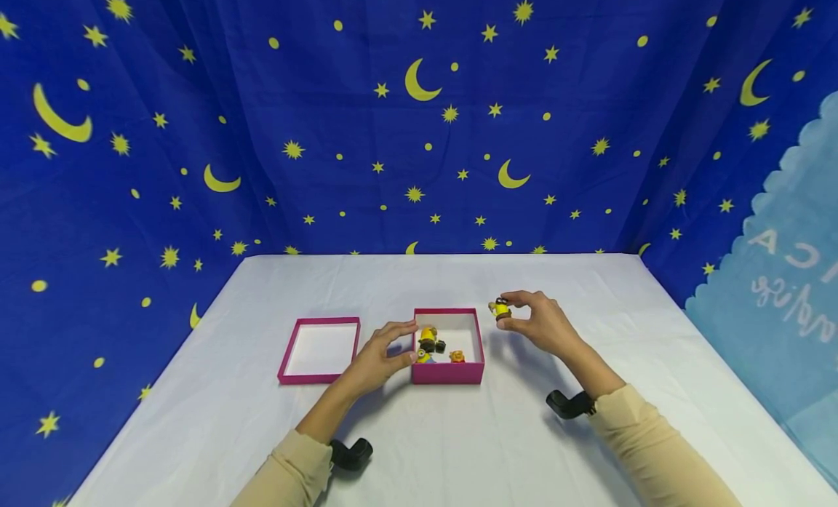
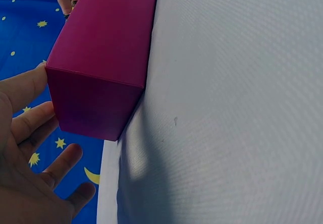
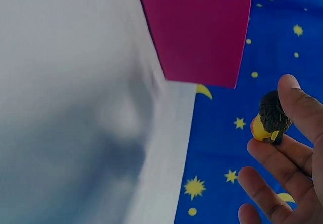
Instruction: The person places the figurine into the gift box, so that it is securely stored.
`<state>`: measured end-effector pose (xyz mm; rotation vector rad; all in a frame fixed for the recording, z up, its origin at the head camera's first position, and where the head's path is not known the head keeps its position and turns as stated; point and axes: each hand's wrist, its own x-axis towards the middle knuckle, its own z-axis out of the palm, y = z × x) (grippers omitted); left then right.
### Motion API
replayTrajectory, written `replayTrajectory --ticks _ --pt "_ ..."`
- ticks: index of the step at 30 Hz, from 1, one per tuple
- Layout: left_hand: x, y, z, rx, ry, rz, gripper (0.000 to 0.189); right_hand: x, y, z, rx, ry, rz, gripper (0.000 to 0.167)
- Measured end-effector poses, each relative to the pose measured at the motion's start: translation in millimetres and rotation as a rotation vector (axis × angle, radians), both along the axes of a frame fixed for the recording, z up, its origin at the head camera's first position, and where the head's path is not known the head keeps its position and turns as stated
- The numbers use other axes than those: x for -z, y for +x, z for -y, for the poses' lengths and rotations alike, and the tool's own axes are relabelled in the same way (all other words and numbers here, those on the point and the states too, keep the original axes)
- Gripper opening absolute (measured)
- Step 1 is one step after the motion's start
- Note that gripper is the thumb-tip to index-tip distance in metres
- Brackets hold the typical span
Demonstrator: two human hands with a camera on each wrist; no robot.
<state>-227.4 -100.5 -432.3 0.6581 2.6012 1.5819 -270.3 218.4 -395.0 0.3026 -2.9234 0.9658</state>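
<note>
A magenta box (image 1: 448, 374) with a white inside stands on the table, its top uncovered. My left hand (image 1: 380, 354) rests thumb and fingertips along the box's left rim; in the left wrist view the fingers (image 2: 35, 125) are fairly straight. Just right of the box, my right hand (image 1: 538, 321) pinches a small yellow and dark brown toy figure (image 1: 502, 310) between thumb and fingertips, above the table. The right wrist view shows the figure's dark, textured part (image 3: 273, 112). Inside the box lie a yellow figure (image 1: 428, 337), a yellow and blue one (image 1: 423, 357) and an orange-red one (image 1: 457, 356).
The magenta-rimmed lid (image 1: 318, 380) lies left of the box, its white inside facing up. White cloth covers the table (image 1: 452, 449). A blue curtain (image 1: 353, 129) with yellow stars and moons hangs behind and at the sides. A light blue panel (image 1: 779, 274) is at the right.
</note>
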Motion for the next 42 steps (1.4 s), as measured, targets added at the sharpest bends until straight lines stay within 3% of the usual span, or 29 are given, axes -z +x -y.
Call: replayTrajectory --ticks 17,28,42 --pt "1.7 -0.2 0.7 0.006 0.005 -0.014 0.048 -5.1 12.4 32 -0.063 -0.055 -0.089 0.056" --pt "-2.4 1.4 0.8 0.027 0.013 -0.014 0.049 1.8 12.3 54 -0.088 -0.019 -0.157 0.055" --pt "1.6 -1.1 1.6 0.02 0.001 -0.02 0.049 11.2 7.8 74 -0.049 0.091 -0.11 0.05"
